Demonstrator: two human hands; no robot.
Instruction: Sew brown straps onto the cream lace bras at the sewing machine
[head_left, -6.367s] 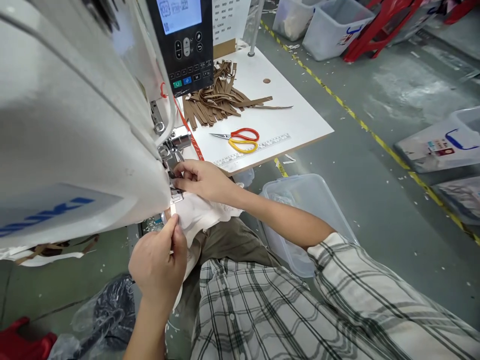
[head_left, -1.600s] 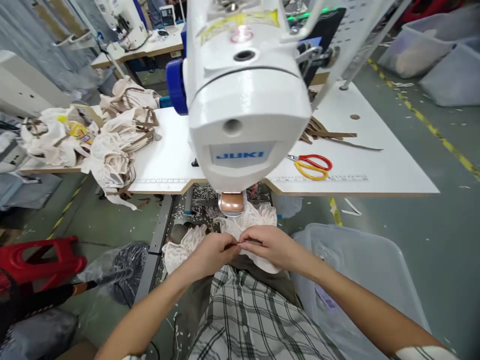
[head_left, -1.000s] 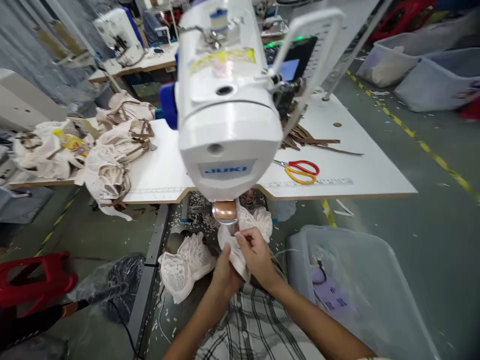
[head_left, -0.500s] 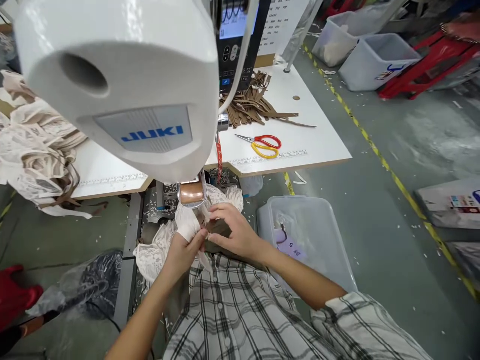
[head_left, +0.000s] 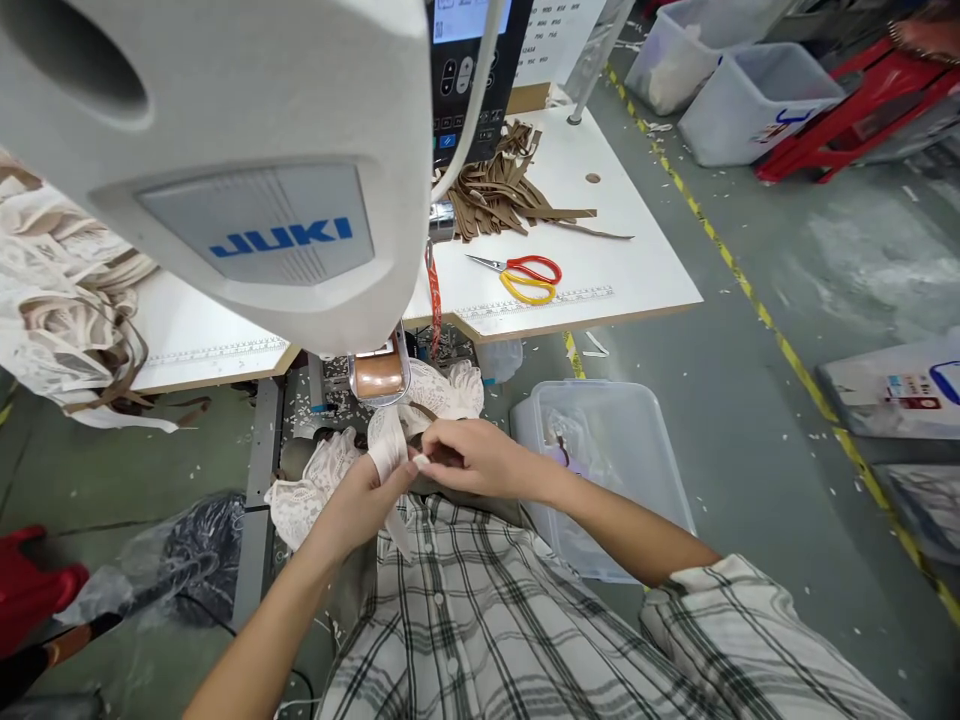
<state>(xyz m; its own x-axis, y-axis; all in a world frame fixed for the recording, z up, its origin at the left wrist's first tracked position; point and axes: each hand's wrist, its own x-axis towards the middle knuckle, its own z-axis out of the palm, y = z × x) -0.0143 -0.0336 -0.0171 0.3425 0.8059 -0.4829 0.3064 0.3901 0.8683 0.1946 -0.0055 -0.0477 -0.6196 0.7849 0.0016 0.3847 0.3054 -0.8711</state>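
Note:
Just below the white JUKI sewing machine head [head_left: 247,180], both my hands work a white lace garment [head_left: 307,490]. My left hand [head_left: 360,500] pinches a folded white band of the fabric. My right hand [head_left: 472,458] meets it fingertip to fingertip, gripping the same piece along with a brown strap end. The lace cups spill out to the left of my left hand and behind my right hand [head_left: 450,385]. A copper-coloured part [head_left: 377,376] of the machine sits right above the fabric.
Red and yellow scissors [head_left: 521,277] and a heap of brown straps [head_left: 499,190] lie on the white table [head_left: 637,270]. A clear plastic bin [head_left: 600,450] stands on the floor at my right. Lace garments [head_left: 60,300] pile at the left; bins [head_left: 750,95] stand further back.
My view has tilted closer under the machine head. Both hands stay on the lace garment, and my right hand has slid slightly right and down along the strap.

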